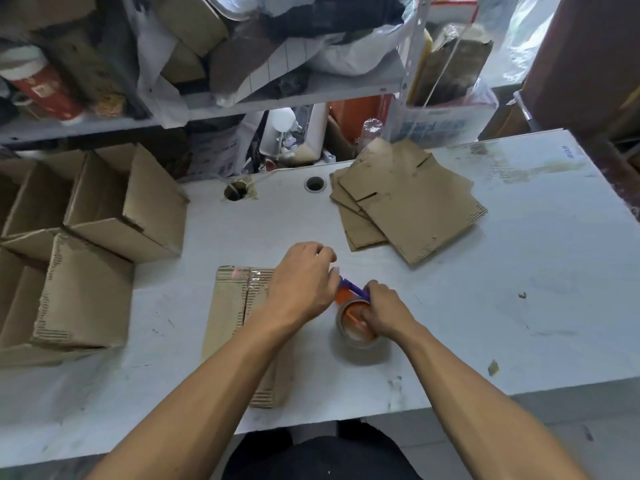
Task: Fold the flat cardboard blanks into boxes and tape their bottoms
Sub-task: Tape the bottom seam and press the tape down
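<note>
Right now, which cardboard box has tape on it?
The box under the left hand: shiny tape crosses its far end. The boxes at left show none.

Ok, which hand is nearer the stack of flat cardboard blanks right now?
The left hand, just. It hovers over the taped box's far right corner, below-left of the flat blanks. The right hand grips the tape dispenser, nearer the person.

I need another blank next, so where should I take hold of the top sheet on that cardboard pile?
Take the top blank by its near right corner, coming from the right with the right hand. That corner juts past the sheets below over bare table, so fingers can probably slide under it. The left hand is over the box.
</note>
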